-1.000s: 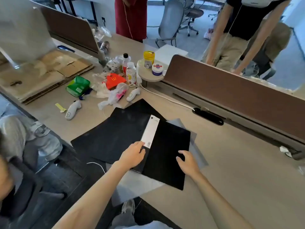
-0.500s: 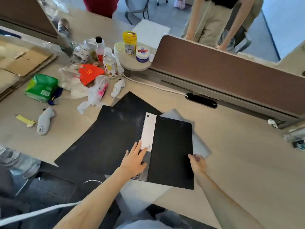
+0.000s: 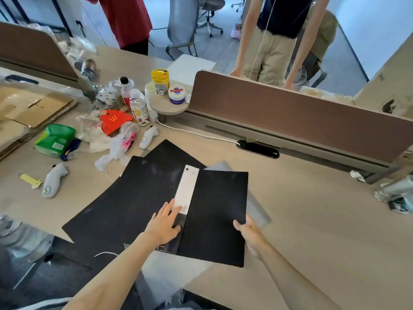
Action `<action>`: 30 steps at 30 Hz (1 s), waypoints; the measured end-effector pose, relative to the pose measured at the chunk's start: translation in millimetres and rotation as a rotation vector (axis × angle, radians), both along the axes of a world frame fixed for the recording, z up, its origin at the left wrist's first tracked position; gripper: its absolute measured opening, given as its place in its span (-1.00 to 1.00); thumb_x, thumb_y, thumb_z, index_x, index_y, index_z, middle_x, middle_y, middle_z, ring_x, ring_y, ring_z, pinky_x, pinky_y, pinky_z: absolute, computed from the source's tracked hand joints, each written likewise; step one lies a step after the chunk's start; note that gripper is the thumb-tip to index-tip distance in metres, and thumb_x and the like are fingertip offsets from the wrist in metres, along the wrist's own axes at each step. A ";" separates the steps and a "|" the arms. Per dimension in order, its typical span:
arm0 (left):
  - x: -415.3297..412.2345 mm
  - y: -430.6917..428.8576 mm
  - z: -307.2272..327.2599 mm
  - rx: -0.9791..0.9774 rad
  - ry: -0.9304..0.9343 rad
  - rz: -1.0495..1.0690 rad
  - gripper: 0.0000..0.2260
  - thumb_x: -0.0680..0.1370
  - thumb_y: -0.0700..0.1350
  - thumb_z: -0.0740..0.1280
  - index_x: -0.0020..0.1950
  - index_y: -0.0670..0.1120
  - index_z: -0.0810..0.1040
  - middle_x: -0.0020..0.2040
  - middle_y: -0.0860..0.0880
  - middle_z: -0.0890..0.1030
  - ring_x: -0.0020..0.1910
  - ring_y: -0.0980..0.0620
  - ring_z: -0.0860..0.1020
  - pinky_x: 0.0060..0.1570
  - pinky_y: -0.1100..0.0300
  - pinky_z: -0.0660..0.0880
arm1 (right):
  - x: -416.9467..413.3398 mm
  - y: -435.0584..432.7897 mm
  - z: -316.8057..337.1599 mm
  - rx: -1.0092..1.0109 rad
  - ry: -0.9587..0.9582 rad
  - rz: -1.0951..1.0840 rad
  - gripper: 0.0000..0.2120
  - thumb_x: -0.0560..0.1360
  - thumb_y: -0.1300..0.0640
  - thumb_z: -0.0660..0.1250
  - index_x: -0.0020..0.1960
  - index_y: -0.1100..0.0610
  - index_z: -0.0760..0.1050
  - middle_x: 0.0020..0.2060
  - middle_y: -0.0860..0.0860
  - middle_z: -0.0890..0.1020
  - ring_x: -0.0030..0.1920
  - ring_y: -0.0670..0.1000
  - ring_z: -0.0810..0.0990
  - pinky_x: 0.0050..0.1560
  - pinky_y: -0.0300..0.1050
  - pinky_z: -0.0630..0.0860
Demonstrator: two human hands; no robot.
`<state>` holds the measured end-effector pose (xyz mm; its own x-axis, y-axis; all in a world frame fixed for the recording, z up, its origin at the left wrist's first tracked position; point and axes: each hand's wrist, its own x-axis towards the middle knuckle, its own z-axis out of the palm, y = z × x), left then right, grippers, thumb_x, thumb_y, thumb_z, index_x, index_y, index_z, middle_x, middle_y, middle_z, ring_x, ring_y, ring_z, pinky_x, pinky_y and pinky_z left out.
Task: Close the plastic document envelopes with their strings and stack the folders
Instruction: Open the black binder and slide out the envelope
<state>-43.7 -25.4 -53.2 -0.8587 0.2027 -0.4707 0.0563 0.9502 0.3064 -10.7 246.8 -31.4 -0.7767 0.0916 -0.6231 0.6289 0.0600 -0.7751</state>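
Note:
A black folder (image 3: 214,211) with a white spine label (image 3: 186,191) lies on top of a larger black folder (image 3: 125,198) on the desk. A grey translucent plastic envelope (image 3: 257,209) pokes out beneath it on the right, and more grey plastic (image 3: 169,274) hangs over the desk's near edge. My left hand (image 3: 164,224) lies flat, fingers spread, on the lower end of the spine. My right hand (image 3: 248,231) pinches the top folder's right edge. A white string (image 3: 105,253) shows below the desk edge.
Clutter fills the left of the desk: a green packet (image 3: 54,139), an orange carton (image 3: 115,121), bottles (image 3: 139,107), white controllers (image 3: 53,180), flattened cardboard (image 3: 33,106). A brown divider (image 3: 290,117) runs along the back, with people standing behind it. Crumpled foil (image 3: 395,193) sits far right.
My right hand has slid from the top of the black folder to its right edge and taken hold of it. My left hand stays on the spine. The camera has shifted.

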 end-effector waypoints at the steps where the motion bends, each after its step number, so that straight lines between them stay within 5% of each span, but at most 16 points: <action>1: 2.6 3.7 7.8 0.034 0.030 0.075 -0.40 0.59 0.10 0.17 0.55 0.08 -0.05 0.59 0.01 -0.16 0.56 -0.13 -0.05 0.50 -0.14 0.09 | -1.2 5.2 7.2 -0.032 0.034 0.018 -0.66 0.60 0.23 0.19 0.33 -0.03 0.37 0.19 -0.13 0.56 0.15 -0.10 0.52 0.25 -0.13 0.41; 4: 12.9 19.0 41.3 0.192 0.139 0.332 -0.31 0.56 0.11 0.23 0.56 0.01 -0.08 0.59 -0.04 -0.15 0.56 -0.13 -0.02 0.50 -0.05 0.10 | -3.9 30.0 32.0 -0.092 0.143 0.085 -0.62 0.60 0.25 0.20 0.35 -0.07 0.35 0.18 -0.16 0.56 0.13 -0.16 0.52 0.19 -0.20 0.40; 7: 24.8 42.8 91.3 0.320 0.241 0.486 -0.29 0.54 0.18 0.24 0.56 -0.02 -0.01 0.57 -0.07 0.06 0.53 -0.09 0.13 0.47 -0.03 0.15 | -6.2 63.2 48.7 -0.198 0.249 0.153 -0.61 0.59 0.24 0.23 0.38 -0.01 0.37 0.26 -0.12 0.56 0.21 -0.12 0.55 0.23 -0.15 0.45; 10: 40.4 78.7 151.5 0.418 0.382 0.533 -0.37 0.54 0.10 0.29 0.52 -0.03 0.12 0.43 -0.05 0.36 0.32 -0.05 0.40 0.25 0.03 0.35 | -6.8 89.4 72.8 -0.387 0.334 0.231 -0.64 0.58 0.25 0.23 0.35 0.03 0.39 0.25 -0.06 0.59 0.24 -0.06 0.56 0.15 -0.16 0.55; 12: 51.4 104.1 183.8 0.532 0.444 0.566 -0.40 0.53 0.01 0.35 0.49 -0.03 0.16 0.31 0.02 0.40 0.23 0.01 0.40 0.15 0.07 0.37 | -8.4 99.9 89.3 -0.386 0.367 0.277 -0.68 0.58 0.25 0.24 0.29 0.00 0.43 0.21 -0.08 0.61 0.21 -0.09 0.58 0.08 -0.23 0.57; 15: 55.2 131.0 201.1 0.752 0.446 0.661 -0.40 0.51 -0.12 0.39 0.47 -0.05 0.18 0.25 0.09 0.37 0.21 0.07 0.37 0.12 0.16 0.36 | -15.8 114.1 99.5 -0.134 0.500 0.252 -0.76 0.54 0.18 0.31 0.12 -0.12 0.48 0.12 -0.07 0.61 0.19 -0.03 0.57 0.09 -0.21 0.52; 18: 50.7 150.5 185.6 0.958 0.365 0.771 -0.44 0.48 -0.24 0.41 0.41 -0.02 0.27 0.27 0.01 0.47 0.24 -0.02 0.47 0.13 0.09 0.48 | -24.9 137.0 93.6 0.250 0.565 0.230 -0.53 0.46 -0.07 0.39 0.32 -0.09 0.36 0.27 -0.08 0.42 0.30 -0.07 0.39 0.33 -0.03 0.40; 20: 46.7 167.3 167.6 1.093 0.278 0.808 -0.50 0.49 -0.26 0.39 0.36 0.01 0.33 0.26 -0.05 0.53 0.19 -0.05 0.53 0.15 0.00 0.52 | -25.6 155.6 82.9 0.256 0.474 0.206 -0.26 0.40 -0.17 0.41 0.47 0.02 0.20 0.35 -0.08 0.32 0.39 -0.06 0.30 0.43 0.05 0.29; 22: 42.4 185.1 145.4 1.177 0.152 0.838 -0.58 0.51 -0.23 0.36 0.32 0.01 0.36 0.23 -0.05 0.55 0.14 -0.05 0.56 0.11 -0.01 0.54 | -22.5 172.5 71.5 0.159 0.360 0.174 -0.22 0.34 -0.29 0.40 0.44 -0.01 0.23 0.38 -0.08 0.40 0.35 -0.02 0.42 0.37 0.09 0.39; 26: 29.1 221.1 100.3 1.099 -0.064 0.778 -0.57 0.52 -0.07 0.36 0.34 0.10 0.31 0.27 -0.02 0.51 0.19 -0.09 0.50 0.24 -0.13 0.46 | -1.4 208.3 42.7 0.153 0.286 0.085 -0.59 0.48 -0.04 0.36 0.29 0.01 0.42 0.17 -0.06 0.60 0.14 -0.03 0.59 0.23 0.06 0.53; 30: 14.6 267.9 67.6 0.893 -0.069 0.641 -0.56 0.55 -0.21 0.31 0.41 -0.12 0.29 0.34 -0.12 0.44 0.28 -0.10 0.44 0.26 0.03 0.42 | 23.2 241.2 25.1 0.270 0.199 -0.097 -0.72 0.48 0.07 0.35 0.17 0.05 0.45 0.12 0.03 0.61 0.08 0.02 0.60 0.18 0.09 0.55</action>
